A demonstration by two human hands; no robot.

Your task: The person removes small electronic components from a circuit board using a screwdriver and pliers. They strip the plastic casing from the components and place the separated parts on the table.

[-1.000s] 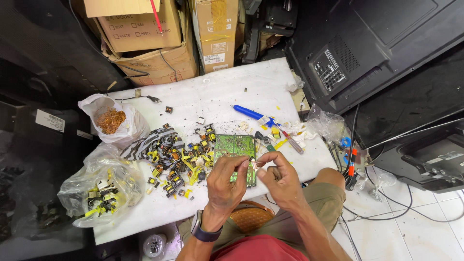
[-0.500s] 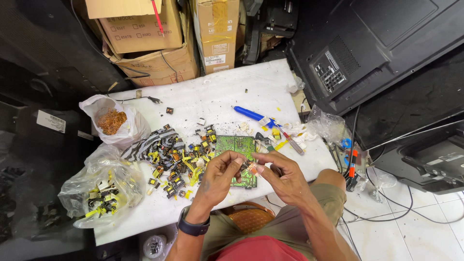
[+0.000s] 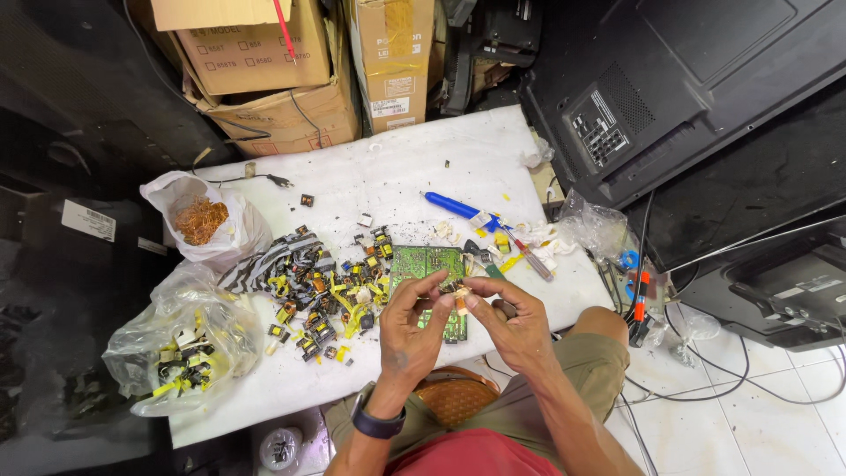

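Observation:
My left hand [image 3: 412, 328] and my right hand [image 3: 507, 319] meet above the near edge of the white table [image 3: 379, 181]. Both pinch one small electronic part [image 3: 459, 300] between their fingertips. Right under the hands lies a green circuit board [image 3: 429, 269]. To its left spreads a heap of small black and yellow components [image 3: 322, 295]. My left wrist wears a dark watch [image 3: 374, 423].
Two clear plastic bags sit at the table's left, one holding copper wire [image 3: 203, 220], one holding yellow and black parts [image 3: 181, 357]. A blue desoldering pump [image 3: 454, 207] and a screwdriver [image 3: 529, 257] lie behind the board. Cardboard boxes [image 3: 264, 79] stand behind; black flat-screen sets [image 3: 705, 97] lean on the right.
My hands have come closer together and lifted slightly off the circuit board, now working the small part between both sets of fingertips.

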